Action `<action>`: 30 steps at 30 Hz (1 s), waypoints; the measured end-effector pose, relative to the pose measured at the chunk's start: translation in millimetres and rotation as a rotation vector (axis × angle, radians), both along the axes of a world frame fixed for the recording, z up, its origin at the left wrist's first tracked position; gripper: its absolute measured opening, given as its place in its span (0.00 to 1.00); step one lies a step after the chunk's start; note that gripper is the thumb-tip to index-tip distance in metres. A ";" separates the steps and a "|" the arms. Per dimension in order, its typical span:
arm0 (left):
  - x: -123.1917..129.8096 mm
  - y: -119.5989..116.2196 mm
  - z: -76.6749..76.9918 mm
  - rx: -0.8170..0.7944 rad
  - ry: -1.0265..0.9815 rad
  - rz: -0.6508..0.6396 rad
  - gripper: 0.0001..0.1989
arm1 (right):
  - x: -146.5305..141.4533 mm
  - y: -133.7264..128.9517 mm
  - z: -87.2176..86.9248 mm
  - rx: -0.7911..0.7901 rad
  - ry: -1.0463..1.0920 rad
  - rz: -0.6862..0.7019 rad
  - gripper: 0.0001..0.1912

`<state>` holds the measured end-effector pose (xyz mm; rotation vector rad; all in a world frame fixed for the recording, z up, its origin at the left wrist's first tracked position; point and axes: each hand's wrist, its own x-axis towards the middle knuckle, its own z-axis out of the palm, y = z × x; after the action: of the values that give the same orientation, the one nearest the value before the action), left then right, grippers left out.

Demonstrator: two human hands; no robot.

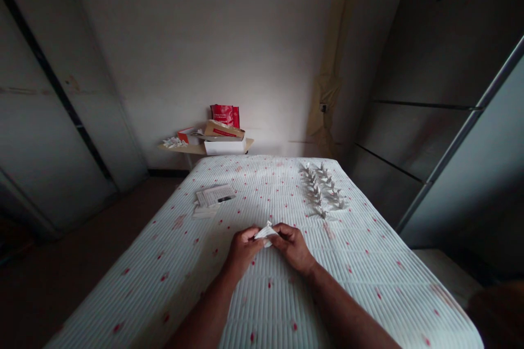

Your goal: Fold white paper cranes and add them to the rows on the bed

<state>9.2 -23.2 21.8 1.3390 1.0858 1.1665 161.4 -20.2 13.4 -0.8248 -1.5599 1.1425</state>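
Observation:
Between my two hands, a small folded paper (267, 233) with printed lines is pinched just above the ribbed bedspread. My left hand (244, 250) grips its left side with thumb and fingers. On the other side my right hand (293, 248) holds its right edge, fingers bent around it. Several folded paper cranes (317, 188) stand in two rows on the bed, beyond my right hand to the right. Printed paper sheets (215, 195) lie stacked loosely beyond my left hand.
The bed's white ribbed cover (262, 180) has small red marks. Past its far end, a small table (194, 149) bears a white box (224, 147), a red bag (223, 114) and white paper pieces (174, 143). A dark cabinet (413, 136) stands at right.

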 end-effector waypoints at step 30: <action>-4.8 5.1 -8.1 -0.080 -0.077 -0.037 0.13 | 0.6 5.0 1.1 -0.103 0.142 -0.173 0.12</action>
<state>4.4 -18.1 13.7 1.2376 1.0373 1.1276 162.0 -15.1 14.5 -0.9085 -1.2969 1.1360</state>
